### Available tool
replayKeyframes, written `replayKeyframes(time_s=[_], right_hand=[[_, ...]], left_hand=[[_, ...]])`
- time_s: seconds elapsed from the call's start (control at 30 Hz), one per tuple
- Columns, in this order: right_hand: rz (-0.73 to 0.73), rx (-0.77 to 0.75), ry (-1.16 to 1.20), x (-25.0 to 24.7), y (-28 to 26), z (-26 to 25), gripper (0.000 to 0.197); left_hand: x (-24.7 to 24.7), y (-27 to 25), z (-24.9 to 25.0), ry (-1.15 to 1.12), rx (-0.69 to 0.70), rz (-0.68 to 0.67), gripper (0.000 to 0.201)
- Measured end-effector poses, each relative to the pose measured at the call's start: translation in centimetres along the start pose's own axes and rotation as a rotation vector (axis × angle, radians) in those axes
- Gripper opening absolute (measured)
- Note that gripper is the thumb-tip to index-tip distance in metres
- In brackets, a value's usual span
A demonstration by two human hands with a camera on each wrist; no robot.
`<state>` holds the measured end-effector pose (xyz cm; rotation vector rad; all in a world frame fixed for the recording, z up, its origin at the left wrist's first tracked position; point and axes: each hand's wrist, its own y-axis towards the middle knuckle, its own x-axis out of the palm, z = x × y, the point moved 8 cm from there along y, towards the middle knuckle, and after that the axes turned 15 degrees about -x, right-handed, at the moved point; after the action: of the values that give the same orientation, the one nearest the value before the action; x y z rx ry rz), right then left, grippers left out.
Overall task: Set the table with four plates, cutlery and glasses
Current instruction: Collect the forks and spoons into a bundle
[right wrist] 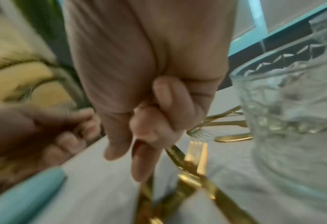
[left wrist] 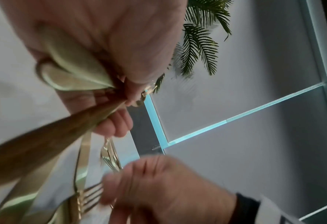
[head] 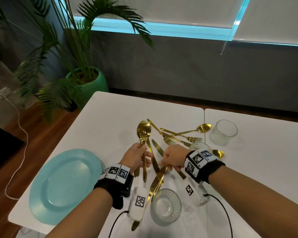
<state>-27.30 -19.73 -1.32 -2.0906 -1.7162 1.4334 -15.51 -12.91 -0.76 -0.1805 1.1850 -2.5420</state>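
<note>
Two hands work at the middle of the head view, over a heap of gold cutlery [head: 163, 140] on the white bench [head: 110, 117].

Item 1. Left hand [head: 136, 158]: fingers curled round a bundle of spoons and a fork [head: 143, 133], bowls pointing to the top of the frame, handles hanging below the palm.

Item 2. Right hand [head: 174, 158]: fingers bent down onto the knife handles [head: 159, 172] at centre; the right wrist view shows them closed on a gold handle, though which piece cannot be told.

Handling note, as judgement: sort by kind, draw one piece at a time from the crossed heap, and lift clear of the glasses just beside it, since a dragged handle could tip one.

Item 3. Containers. Teal plate [head: 65, 184], lower left: nothing on it. Near glass [head: 166, 206], bottom centre: looks empty, knife tips touching or just beside its rim. Far glass [head: 224, 132], right of centre: looks empty. Third glass [head: 199, 146], partly hidden behind the right wrist; contents unclear.

Item 4. Green pot [head: 88, 86], upper left, off the bench: holds a palm.
</note>
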Motion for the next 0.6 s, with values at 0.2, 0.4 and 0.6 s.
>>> replayKeyframes(time_s=[0.2, 0.4, 0.6], right_hand=[[-0.100, 0.199, -0.096, 3.9, 1.3, 3.5, 0.043], [-0.069, 0.257, 0.086, 4.7, 2.4, 4.7, 0.035], [-0.054, 0.322, 0.364, 5.2, 2.5, 5.3, 0.031]], left_hand=[[-2.1, 0.9, -0.9, -0.002, -0.041, 0.079, 0.018], [-1.8, 1.4, -1.6, 0.007, -0.063, 0.060, 0.018], [-1.5, 1.1, -1.0, -0.002, -0.044, 0.054, 0.014]])
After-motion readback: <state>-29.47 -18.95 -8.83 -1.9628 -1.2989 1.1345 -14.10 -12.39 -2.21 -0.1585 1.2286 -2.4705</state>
